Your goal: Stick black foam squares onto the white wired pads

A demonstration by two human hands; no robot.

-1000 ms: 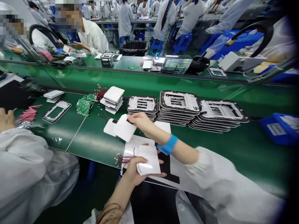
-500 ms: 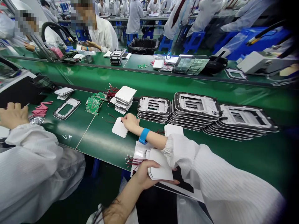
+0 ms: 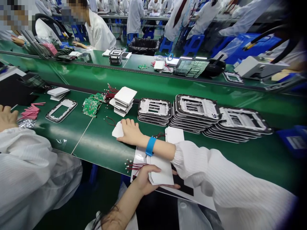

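My left hand [image 3: 146, 180] is closed around a stack of flat white panels [image 3: 161, 172]. Their thin red wires [image 3: 134, 166] with small white plugs trail off to the left. My right hand [image 3: 131, 131], above a blue wristband [image 3: 150, 146], is closed over the right end of another white panel [image 3: 117, 131] at the table surface. A dark red wire runs from that panel's far side; the fingertips are partly hidden. A further white panel [image 3: 174, 134] lies behind my right forearm. Under the held stack is a white sheet with a black area [image 3: 188, 187].
Stacks of black-and-white frames [image 3: 198, 110] stand at the right. A white panel pile [image 3: 125, 95], green circuit boards [image 3: 91, 105], a single frame [image 3: 61, 110] and pink strips [image 3: 31, 111] lie leftward. A co-worker's hand [image 3: 7, 118] rests at far left.
My right hand has turned from pinching the panel's edge to lying across its right end, covering more of it. My left hand keeps the stack. The view has shifted slightly.
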